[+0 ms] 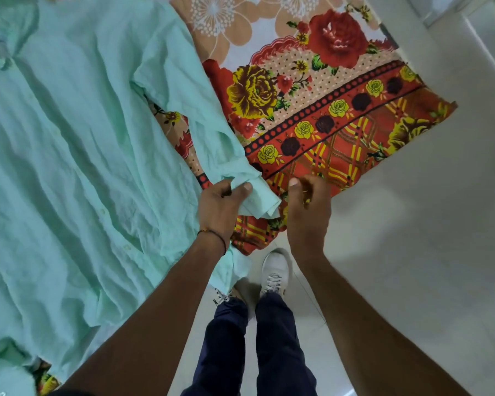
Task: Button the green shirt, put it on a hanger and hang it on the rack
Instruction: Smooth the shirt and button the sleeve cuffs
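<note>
The pale green shirt (77,155) lies spread flat on a flowered bedsheet, collar toward the upper left, its front placket running down the middle. One sleeve stretches to the bed's corner. My left hand (222,208) pinches the sleeve cuff (257,200) between thumb and fingers. My right hand (307,207) hovers just right of the cuff, fingers curled loosely and holding nothing. No hanger or rack is in view.
The red, yellow and peach flowered bedsheet (326,115) covers the bed, its corner hanging near my hands. White tiled floor (412,252) lies to the right. My legs in dark trousers and white shoes (275,274) stand at the bed's edge.
</note>
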